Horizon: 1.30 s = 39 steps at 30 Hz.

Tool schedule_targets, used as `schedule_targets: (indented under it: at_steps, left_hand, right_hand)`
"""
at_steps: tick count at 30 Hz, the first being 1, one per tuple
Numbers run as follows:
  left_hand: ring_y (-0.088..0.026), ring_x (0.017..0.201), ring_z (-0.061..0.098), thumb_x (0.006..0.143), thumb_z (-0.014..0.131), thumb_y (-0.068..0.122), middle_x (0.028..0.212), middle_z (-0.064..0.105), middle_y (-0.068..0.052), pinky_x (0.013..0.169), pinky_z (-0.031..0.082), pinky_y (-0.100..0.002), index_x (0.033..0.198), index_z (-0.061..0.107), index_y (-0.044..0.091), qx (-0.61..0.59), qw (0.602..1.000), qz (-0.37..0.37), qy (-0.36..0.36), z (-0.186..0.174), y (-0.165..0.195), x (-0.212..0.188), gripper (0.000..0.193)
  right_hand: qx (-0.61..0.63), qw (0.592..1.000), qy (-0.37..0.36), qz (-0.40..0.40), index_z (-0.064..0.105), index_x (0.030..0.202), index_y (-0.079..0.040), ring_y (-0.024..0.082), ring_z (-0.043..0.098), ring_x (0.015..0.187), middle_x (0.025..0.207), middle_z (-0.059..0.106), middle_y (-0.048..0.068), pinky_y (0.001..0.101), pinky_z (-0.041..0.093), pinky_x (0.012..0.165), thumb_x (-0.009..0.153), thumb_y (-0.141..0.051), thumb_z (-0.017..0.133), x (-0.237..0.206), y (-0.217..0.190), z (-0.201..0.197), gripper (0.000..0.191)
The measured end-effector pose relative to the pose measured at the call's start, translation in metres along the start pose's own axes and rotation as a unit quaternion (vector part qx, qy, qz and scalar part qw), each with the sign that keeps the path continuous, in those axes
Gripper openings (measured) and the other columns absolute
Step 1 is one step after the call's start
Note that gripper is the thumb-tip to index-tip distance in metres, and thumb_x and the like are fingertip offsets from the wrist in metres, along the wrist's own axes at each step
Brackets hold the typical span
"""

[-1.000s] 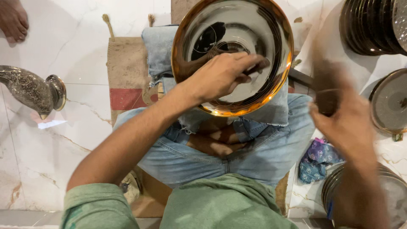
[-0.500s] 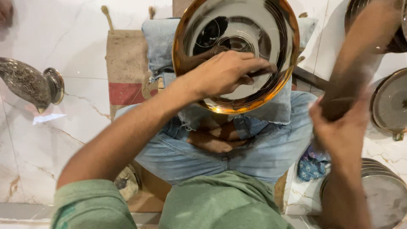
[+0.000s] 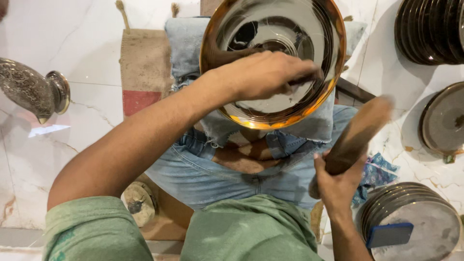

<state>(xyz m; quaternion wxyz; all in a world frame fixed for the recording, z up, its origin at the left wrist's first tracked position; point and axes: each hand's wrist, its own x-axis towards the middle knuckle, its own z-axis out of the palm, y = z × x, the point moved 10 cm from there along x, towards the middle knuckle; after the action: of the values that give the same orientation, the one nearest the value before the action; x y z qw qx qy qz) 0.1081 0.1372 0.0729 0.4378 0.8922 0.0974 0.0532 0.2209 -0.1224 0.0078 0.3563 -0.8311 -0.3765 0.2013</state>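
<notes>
Head view, only one I've got. Left hand [image 3: 263, 72] lies across the inside of a polished metal plate [image 3: 309, 34] with a brass-coloured rim, fingers curled around a thin dark tool [image 3: 309, 78] pressed to the plate face. I can't make out the tool's tip. Plate sits tilted on a folded denim cloth [image 3: 186, 46] over the person's lap, near the knees.

Right hand [image 3: 338, 181] is clamped around the lower end of a wooden mallet [image 3: 357, 133], raised off to the right of the plate and clear of it. Mallet head is motion-blurred.

My read on handling: plate looks like thin sheet metal, stiff but dentable, mirror-smooth and so slippery. Cloth padding is what keeps it from sliding. Best hold would be at the rim or with a flat palm on the face, as now. Mallet is solid wood, gripped low on the handle.

Around it: stacked dark plates [image 3: 430, 29] top right, another stack [image 3: 415, 212] bottom right with a blue block [image 3: 389, 234] on top, an embossed metal vessel [image 3: 29, 89] on the marble floor [image 3: 67, 34] at left.
</notes>
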Motion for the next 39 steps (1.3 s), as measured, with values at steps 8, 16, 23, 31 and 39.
schedule_targets:
  at_steps: [8, 16, 23, 31, 39]
  left_hand:
    - [-0.032, 0.095, 0.073, 0.089, 0.068, 0.008, 0.11, 0.073, -0.008, 0.077, 0.057, -0.046, 0.132, 0.064, 0.014, 0.041, 0.998, 0.05, -0.01, 0.006, 0.003, 0.001, 0.044]
    - [-0.039, 0.1, 0.068, 0.09, 0.072, 0.007, 0.113, 0.071, -0.013, 0.079, 0.055, -0.049, 0.132, 0.061, 0.007, 0.046, 0.991, 0.061, 0.108, -0.012, 0.006, -0.02, 0.044]
    - [-0.037, 0.102, 0.069, 0.094, 0.065, -0.003, 0.112, 0.066, -0.016, 0.085, 0.057, -0.045, 0.137, 0.054, 0.008, 0.018, 0.954, -0.037, 0.297, -0.017, -0.012, -0.065, 0.045]
    - [-0.03, 0.091, 0.068, 0.1, 0.071, 0.003, 0.107, 0.064, -0.015, 0.079, 0.056, -0.041, 0.134, 0.051, 0.005, -0.038, 0.851, -0.153, 0.501, -0.001, -0.016, -0.108, 0.04]
    - [-0.028, 0.089, 0.067, 0.1, 0.073, 0.001, 0.103, 0.062, -0.014, 0.077, 0.054, -0.041, 0.129, 0.05, 0.004, -0.034, 0.855, -0.158, 0.493, -0.002, -0.017, -0.106, 0.037]
  right_hand:
    - [0.361, 0.93, 0.069, 0.019, 0.009, 0.167, -0.017, 0.019, 0.07, 0.098, 0.117, 0.068, 0.007, 0.038, 0.064, 0.088, 0.097, 0.001, 0.079, 0.032, -0.019, -0.022, 0.101]
    - [-0.091, 0.987, -0.073, -0.114, 0.027, 0.165, -0.013, 0.026, 0.073, 0.094, 0.11, 0.07, 0.015, 0.0385, 0.062, 0.083, 0.093, -0.003, 0.08, 0.07, -0.061, -0.013, 0.09]
    - [-0.337, 0.894, -0.115, -0.271, 0.048, 0.153, -0.003, 0.039, 0.071, 0.078, 0.097, 0.071, 0.026, 0.0455, 0.058, 0.064, 0.085, -0.013, 0.084, 0.13, -0.174, -0.032, 0.078]
    - [-0.355, 0.812, -0.177, -0.429, 0.053, 0.156, -0.022, 0.035, 0.068, 0.083, 0.101, 0.066, 0.018, 0.043, 0.057, 0.07, 0.083, -0.006, 0.078, 0.121, -0.292, -0.004, 0.078]
    - [-0.433, 0.761, -0.14, -0.463, 0.056, 0.153, -0.025, 0.03, 0.068, 0.071, 0.088, 0.065, 0.014, 0.0381, 0.056, 0.061, 0.082, -0.006, 0.079, 0.11, -0.286, -0.007, 0.077]
